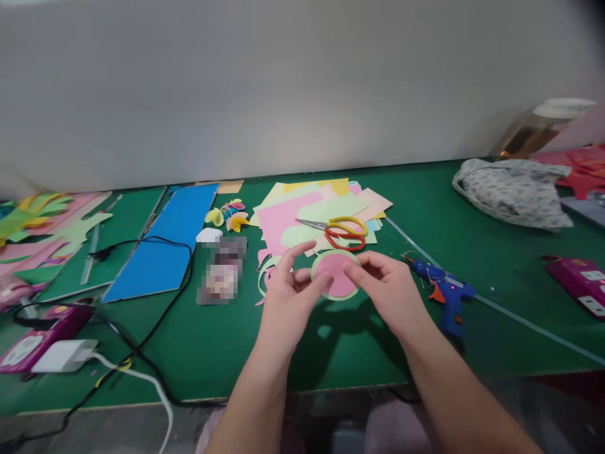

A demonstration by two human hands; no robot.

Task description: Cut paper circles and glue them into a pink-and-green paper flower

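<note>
Between my two hands is a pair of stacked paper circles (pixel 341 282), a pink one lying on a slightly larger pale green one. My left hand (pixel 295 287) pinches the left edge with the thumb on the pink face, its index finger raised. On the right edge, my right hand (pixel 385 280) grips with thumb in front and fingers behind. Just beyond the circles, scissors (pixel 347 230) with one yellow and one red handle rest on a pile of coloured paper (pixel 288 217). Curled paper offcuts (pixel 265 277) lie beside my left hand.
To the right lie a blue glue gun (pixel 447 293) with a long clear glue stick and a patterned cloth bag (pixel 513 192). Leftward are a blue board (pixel 165 243), a black cable (pixel 191 265), a white charger (pixel 63 356) and small paper flowers (pixel 229 216). A white wall stands behind.
</note>
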